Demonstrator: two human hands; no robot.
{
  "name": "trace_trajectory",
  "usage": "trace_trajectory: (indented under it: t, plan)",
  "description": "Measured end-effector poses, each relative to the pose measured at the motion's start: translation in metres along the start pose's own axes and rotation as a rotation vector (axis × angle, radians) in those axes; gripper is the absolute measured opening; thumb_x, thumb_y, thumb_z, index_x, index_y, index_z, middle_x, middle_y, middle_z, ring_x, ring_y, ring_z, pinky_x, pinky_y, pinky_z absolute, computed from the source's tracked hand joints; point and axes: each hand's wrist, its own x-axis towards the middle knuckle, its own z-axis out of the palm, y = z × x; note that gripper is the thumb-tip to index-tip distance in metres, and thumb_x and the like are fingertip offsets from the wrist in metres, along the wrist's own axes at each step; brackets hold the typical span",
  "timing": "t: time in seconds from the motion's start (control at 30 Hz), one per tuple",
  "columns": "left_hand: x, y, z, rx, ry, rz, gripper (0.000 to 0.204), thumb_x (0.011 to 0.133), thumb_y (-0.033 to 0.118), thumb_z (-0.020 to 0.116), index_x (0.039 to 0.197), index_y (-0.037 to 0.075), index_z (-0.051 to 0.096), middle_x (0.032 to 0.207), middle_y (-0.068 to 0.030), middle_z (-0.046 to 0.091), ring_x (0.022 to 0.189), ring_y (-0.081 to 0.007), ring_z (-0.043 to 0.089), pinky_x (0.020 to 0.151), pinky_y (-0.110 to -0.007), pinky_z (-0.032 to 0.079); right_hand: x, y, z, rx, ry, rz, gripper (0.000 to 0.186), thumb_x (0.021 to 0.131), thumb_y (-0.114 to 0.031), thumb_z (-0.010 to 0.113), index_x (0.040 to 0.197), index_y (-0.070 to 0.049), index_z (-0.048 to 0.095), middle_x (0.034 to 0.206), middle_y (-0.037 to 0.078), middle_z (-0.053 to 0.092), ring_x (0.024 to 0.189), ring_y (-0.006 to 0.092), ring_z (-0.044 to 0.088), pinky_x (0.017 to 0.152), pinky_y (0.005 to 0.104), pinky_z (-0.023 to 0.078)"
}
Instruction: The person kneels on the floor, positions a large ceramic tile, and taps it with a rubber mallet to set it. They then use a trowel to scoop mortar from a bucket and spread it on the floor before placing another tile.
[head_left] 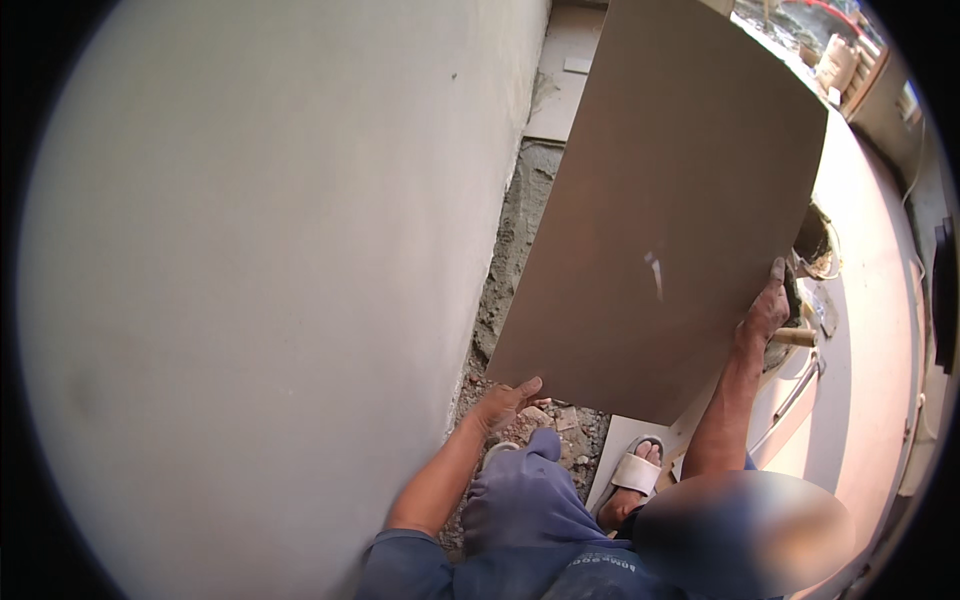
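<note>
A large, smooth brown-grey tile (660,200) is held up in front of me, tilted, with a small bright reflection on its face. My left hand (508,402) grips its near left corner, thumb on top and fingers underneath. Along the right edge, my right hand (768,305) is closed round the tile, with part of its fingers hidden. Below and left of the tile runs a strip of rough grey mortar (515,225) along the foot of the wall. Farther ahead, a light tile (560,95) lies flat at the strip's far end.
A plain pale wall (250,250) rises close on my left. Rubble (568,425) lies by my feet, beside a light board or tile (628,432) under my sandalled foot. On the right are a bucket (818,245) and a wooden handle (797,337). A sack (836,62) stands far right.
</note>
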Motion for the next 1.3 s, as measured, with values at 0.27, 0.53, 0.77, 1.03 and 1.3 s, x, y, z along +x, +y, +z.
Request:
trace_trajectory:
  t: [0.27, 0.53, 0.77, 1.03, 1.3]
  plan:
    - [0.017, 0.023, 0.016, -0.040, 0.062, -0.145, 0.046, 0.098, 0.038, 0.058, 0.125, 0.000, 0.057, 0.113, -0.0149, 0.069, 0.104, -0.0300, 0.068, 0.089, -0.040, 0.057, 0.040, 0.021, 0.039, -0.494, 0.073, 0.032, 0.063, 0.090, -0.056, 0.064, 0.066, 0.002, 0.062, 0.063, 0.009, 0.063, 0.060, 0.0172, 0.058, 0.063, 0.0353, 0.049]
    - [0.057, -0.044, -0.053, -0.036, 0.270, -0.261, 0.054, 0.094, 0.046, 0.062, 0.125, 0.002, 0.054, 0.110, -0.0175, 0.068, 0.095, -0.0296, 0.069, 0.084, -0.043, 0.058, 0.031, 0.171, 0.067, -0.560, 0.012, 0.123, 0.059, 0.091, -0.051, 0.065, 0.064, 0.002, 0.061, 0.061, 0.008, 0.061, 0.058, 0.0179, 0.055, 0.061, 0.0357, 0.047]
    - [0.076, -0.050, -0.083, -0.045, 0.456, -0.232, 0.053, 0.095, 0.045, 0.062, 0.113, -0.004, 0.059, 0.098, -0.0182, 0.070, 0.082, -0.0287, 0.072, 0.077, -0.041, 0.059, 0.030, 0.250, 0.105, -0.714, -0.028, 0.241, 0.059, 0.091, -0.051, 0.064, 0.062, 0.000, 0.056, 0.058, 0.008, 0.055, 0.058, 0.0199, 0.050, 0.063, 0.0375, 0.045]
    - [0.092, -0.042, -0.094, -0.035, 0.603, -0.249, 0.049, 0.093, 0.042, 0.064, 0.109, -0.005, 0.059, 0.087, -0.0173, 0.071, 0.073, -0.0280, 0.072, 0.068, -0.036, 0.059, 0.030, 0.273, 0.147, -0.838, -0.101, 0.307, 0.061, 0.090, -0.054, 0.061, 0.062, 0.000, 0.055, 0.061, 0.012, 0.055, 0.061, 0.0271, 0.051, 0.067, 0.0419, 0.046]
    - [0.098, -0.031, -0.091, 0.006, 0.723, -0.263, 0.050, 0.092, 0.043, 0.065, 0.106, -0.005, 0.059, 0.086, -0.0170, 0.070, 0.071, -0.0269, 0.072, 0.066, -0.035, 0.057, 0.030, 0.288, 0.158, -0.882, -0.131, 0.287, 0.062, 0.090, -0.056, 0.058, 0.070, 0.002, 0.062, 0.068, 0.017, 0.063, 0.067, 0.0313, 0.059, 0.072, 0.0427, 0.048]
